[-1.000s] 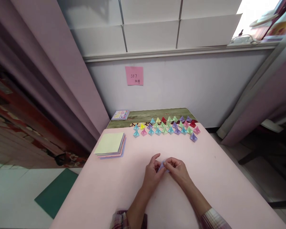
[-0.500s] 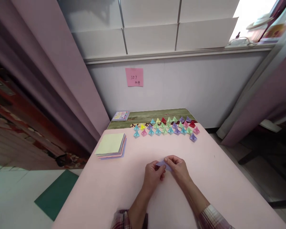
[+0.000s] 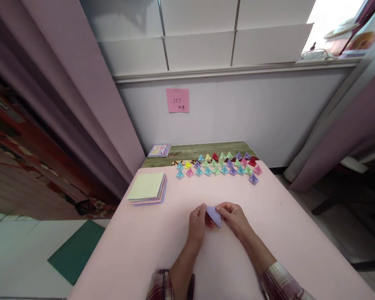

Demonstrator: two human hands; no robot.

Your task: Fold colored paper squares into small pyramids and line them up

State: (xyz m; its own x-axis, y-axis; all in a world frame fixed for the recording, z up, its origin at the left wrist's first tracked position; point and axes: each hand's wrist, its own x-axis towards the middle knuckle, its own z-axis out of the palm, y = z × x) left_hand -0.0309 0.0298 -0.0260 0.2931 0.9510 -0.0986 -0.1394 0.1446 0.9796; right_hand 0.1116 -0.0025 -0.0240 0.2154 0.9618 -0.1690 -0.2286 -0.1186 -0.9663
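Observation:
A small purple sheet of origami paper (image 3: 214, 215), folded into a triangle with one point hanging down, is held up just over the pink tabletop. My left hand (image 3: 198, 223) pinches its upper left corner between thumb and fingers. On the other side, my right hand (image 3: 234, 217) grips the upper right edge, thumb on top. Beyond the hands stand several folded paper boats in rows, among them a purple boat (image 3: 253, 179), a red boat (image 3: 252, 161) and a yellow boat (image 3: 188, 165).
A stack of coloured paper squares (image 3: 146, 187) lies at the left of the pink table (image 3: 137, 250). Behind it, a packet (image 3: 160, 150) rests on the green wood-patterned strip (image 3: 187, 151). A pink note (image 3: 178, 100) is stuck to the wall, with curtains on both sides.
My left hand has shifted its hold to the paper's upper left corner. The purple paper has turned, so its triangular face now shows with a point downward.

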